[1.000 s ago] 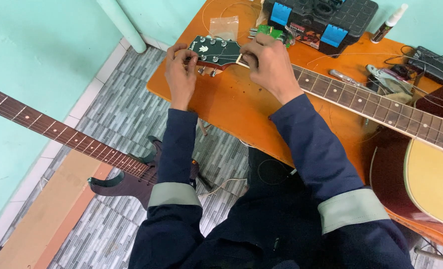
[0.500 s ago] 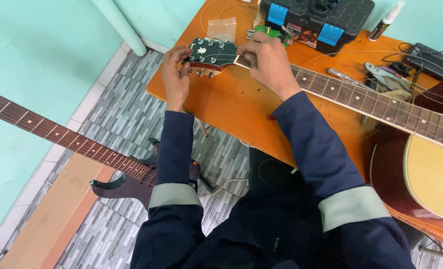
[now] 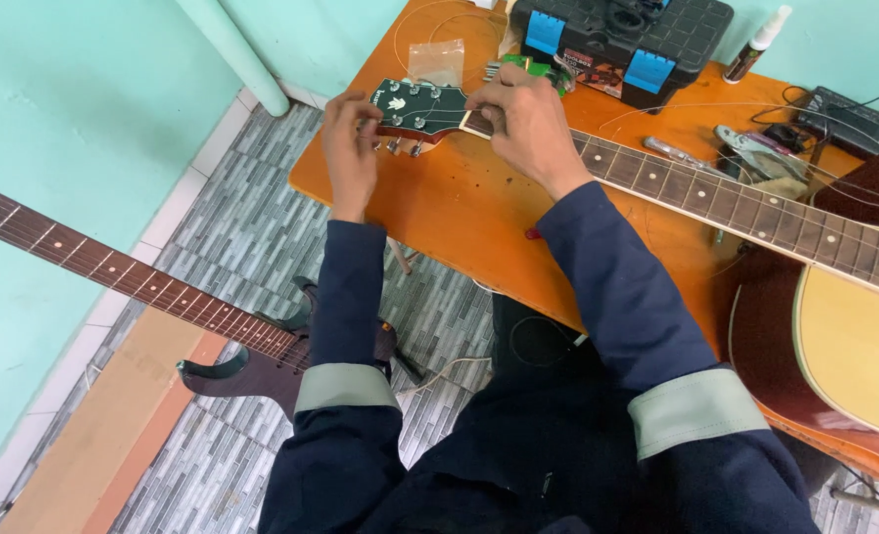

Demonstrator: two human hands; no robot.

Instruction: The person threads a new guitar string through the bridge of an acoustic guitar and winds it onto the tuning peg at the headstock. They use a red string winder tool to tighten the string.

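Orange table [image 3: 479, 227] holds an acoustic guitar [image 3: 855, 326], neck running left w/ its headstock [image 3: 421, 107] betw. both hands. Left hand [image 3: 348, 148] pinches a tuning peg at the headstock's lower edge; right hand [image 3: 528, 124] is closed over the neck just beside the nut.

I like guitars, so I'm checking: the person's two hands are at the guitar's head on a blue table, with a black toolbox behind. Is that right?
Not quite: the table is orange, not blue. The head view shows the left hand and right hand at the guitar's headstock, with the black toolbox behind.
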